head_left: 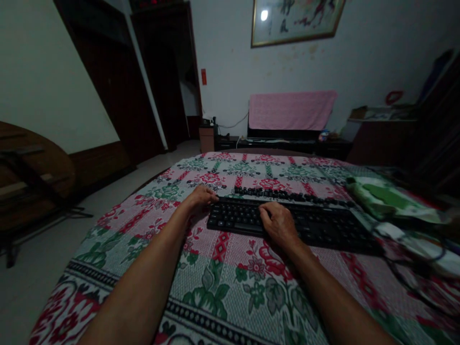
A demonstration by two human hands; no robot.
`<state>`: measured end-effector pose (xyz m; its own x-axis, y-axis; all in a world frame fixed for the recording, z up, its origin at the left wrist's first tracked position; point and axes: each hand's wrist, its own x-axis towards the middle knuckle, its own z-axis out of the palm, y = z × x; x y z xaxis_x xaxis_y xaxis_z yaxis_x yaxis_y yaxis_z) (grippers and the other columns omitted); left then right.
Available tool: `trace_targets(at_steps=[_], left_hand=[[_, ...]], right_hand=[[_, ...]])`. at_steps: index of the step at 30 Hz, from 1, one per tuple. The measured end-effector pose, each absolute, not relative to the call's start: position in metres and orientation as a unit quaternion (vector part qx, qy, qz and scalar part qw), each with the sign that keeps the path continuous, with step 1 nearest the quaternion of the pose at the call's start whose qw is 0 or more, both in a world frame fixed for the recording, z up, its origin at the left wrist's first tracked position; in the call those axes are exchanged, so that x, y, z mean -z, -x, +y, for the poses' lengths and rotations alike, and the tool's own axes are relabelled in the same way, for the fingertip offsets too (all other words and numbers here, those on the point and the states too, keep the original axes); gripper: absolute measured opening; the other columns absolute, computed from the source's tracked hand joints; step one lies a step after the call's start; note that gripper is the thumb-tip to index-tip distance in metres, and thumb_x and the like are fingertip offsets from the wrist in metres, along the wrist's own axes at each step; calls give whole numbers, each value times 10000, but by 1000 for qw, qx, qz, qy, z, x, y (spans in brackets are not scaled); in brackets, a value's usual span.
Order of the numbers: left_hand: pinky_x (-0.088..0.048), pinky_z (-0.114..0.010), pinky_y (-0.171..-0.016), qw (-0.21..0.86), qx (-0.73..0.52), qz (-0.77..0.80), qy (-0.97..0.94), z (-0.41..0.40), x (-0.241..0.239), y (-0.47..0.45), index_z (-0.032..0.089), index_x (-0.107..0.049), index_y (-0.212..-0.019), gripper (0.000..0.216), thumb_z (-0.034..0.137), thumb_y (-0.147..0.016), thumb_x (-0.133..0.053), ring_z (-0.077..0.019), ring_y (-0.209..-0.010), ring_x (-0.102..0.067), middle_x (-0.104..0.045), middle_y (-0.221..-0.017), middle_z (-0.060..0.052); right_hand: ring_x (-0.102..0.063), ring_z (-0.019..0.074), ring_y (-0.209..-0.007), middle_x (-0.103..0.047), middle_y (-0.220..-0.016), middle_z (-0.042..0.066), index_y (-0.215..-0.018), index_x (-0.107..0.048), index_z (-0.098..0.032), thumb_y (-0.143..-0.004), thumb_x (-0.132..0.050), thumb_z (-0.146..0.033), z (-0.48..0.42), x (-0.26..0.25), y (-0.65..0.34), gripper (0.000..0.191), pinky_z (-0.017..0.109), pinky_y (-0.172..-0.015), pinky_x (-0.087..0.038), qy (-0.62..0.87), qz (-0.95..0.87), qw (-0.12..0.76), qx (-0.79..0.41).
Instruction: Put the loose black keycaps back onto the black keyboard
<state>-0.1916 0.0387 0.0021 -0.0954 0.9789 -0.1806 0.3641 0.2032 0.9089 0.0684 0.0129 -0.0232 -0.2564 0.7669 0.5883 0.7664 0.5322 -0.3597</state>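
Keyboard, black rectangular plastic point(316, 229), lay on red-green floral woven cloth point(223, 278); left hand point(201, 195) touched its corner, right hand point(278, 221) curled over keys point(233, 212); whether either gripped was unclear.

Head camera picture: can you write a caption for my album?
A black keyboard on a flowered tablecloth, left hand at one corner, right hand on top.

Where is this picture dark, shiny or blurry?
Head view: the tall dark-brown doorway is nearly black inside; head view: a round white glare spot shines on the gold-framed wall picture; head view: the long black plastic keyboard looks clearer at its left end, blurrier at its right.
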Motion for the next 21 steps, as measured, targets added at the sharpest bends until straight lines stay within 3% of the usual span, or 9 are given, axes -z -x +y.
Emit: trace_targets(at_steps=[13,21], left_hand=[[-385,-221,-438,508,-474,561,-450,26,8,196,114,-534,-691,204,130,-516,-638,-76,-394,-460,-499,-469,20],[-386,-223,-448,530,-424,551,-485,26,-3,204,142,-531,-763,247,189,-546,-637,-73,-410,-462,-502,-504,32]], right_hand=[[-529,157,-843,-601,-870,47,-870,-596,-184,-731,-460,-202,18,8,-23,195,283,-781,-377,423,-822,379,-40],[-520,156,-833,-594,-880,47,-917,-578,-191,-696,-510,-176,27,9,43,232,270,-766,-384,399,-825,391,-91]])
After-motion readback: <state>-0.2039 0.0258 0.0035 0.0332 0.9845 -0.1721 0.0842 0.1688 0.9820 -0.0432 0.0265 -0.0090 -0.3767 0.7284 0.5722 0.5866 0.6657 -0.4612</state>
